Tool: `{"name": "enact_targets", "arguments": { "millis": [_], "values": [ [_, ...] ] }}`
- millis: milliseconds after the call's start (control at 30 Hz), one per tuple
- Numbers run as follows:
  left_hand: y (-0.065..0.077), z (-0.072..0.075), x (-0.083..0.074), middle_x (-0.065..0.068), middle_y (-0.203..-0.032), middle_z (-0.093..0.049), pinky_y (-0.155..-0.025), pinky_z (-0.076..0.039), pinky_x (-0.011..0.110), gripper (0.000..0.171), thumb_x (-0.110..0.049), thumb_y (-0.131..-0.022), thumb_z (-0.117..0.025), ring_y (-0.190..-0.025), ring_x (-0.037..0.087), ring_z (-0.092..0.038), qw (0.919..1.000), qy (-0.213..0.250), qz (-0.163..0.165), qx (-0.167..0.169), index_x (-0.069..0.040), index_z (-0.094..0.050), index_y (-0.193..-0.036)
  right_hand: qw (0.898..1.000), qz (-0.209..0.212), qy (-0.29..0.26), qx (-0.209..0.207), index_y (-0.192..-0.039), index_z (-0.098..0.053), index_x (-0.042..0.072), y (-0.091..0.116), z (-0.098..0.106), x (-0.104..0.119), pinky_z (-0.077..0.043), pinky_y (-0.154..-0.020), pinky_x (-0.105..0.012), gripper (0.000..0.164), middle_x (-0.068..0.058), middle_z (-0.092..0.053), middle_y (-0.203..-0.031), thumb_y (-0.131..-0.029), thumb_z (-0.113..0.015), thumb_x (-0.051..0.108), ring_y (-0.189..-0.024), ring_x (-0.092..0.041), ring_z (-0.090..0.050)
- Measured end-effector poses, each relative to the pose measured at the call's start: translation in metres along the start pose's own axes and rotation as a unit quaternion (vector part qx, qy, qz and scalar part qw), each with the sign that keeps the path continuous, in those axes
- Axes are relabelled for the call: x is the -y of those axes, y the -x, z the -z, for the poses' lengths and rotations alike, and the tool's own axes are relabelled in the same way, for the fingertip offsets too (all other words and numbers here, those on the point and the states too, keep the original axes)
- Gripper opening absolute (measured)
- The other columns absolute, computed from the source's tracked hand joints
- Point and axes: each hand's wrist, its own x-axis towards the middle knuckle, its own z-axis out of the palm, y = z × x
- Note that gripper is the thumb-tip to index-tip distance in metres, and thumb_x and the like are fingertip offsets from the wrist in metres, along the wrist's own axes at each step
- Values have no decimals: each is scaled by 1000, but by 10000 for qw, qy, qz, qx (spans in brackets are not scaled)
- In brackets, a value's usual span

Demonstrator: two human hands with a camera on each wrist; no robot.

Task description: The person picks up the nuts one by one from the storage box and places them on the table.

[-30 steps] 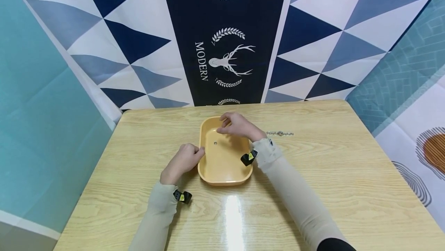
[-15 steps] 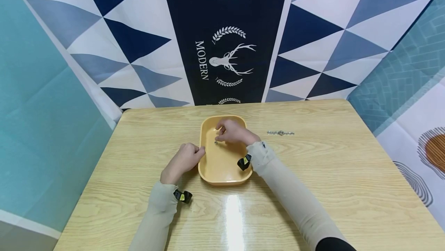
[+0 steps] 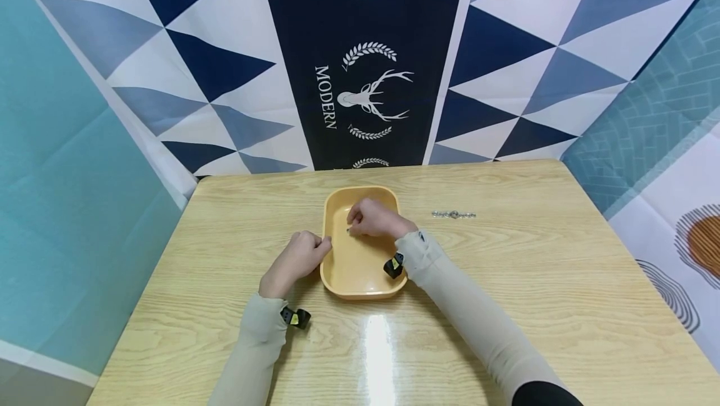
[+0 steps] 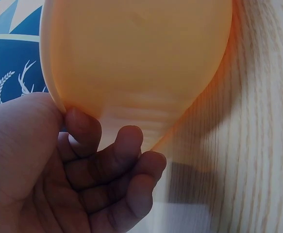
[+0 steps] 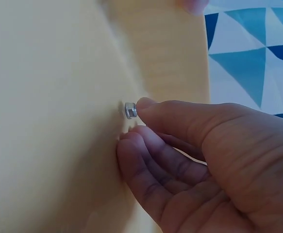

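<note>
A shallow yellow-orange plastic tray (image 3: 364, 278) stands on the table. My left hand (image 3: 300, 255) grips its left rim; in the left wrist view the curled fingers (image 4: 129, 141) lie against the outer wall. Inside the tray my right hand (image 3: 372, 218) reaches low, fingers curled. At its thumb tip is a small shiny silver piece (image 5: 130, 110), shaped like a nut, close over the tray floor. The thumb touches it, and the other fingertips (image 5: 131, 141) bend in just below. In the head view only a speck of that silver piece (image 3: 348, 230) shows beside the hand.
To the right of the tray, a thin line of small silvery pieces (image 3: 454, 214), like a bracelet with a larger round middle, lies on the wooden table (image 3: 506, 281). A patterned cloth (image 3: 371, 81) hangs behind the table's far edge.
My right hand has come down and toward me from the tray's far end to the small silver piece, its fingers curling closer. The left hand has kept its place on the rim.
</note>
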Motion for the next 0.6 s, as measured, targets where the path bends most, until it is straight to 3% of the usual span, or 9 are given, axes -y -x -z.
{"name": "enact_targets", "arguments": {
  "millis": [600],
  "values": [
    [0,1,-1,-8,-49,-37,-47,-29,23,55,-27,-105,-47,-44,8,-36,10000,-36,-19,28,-17,-44,-51,9997,13,237,68,-90,-76,4,-4,-6,-2,-43,-64,-17,6,3,-64,-73,-85,-76,4,-66,-5,-53]
  ]
}}
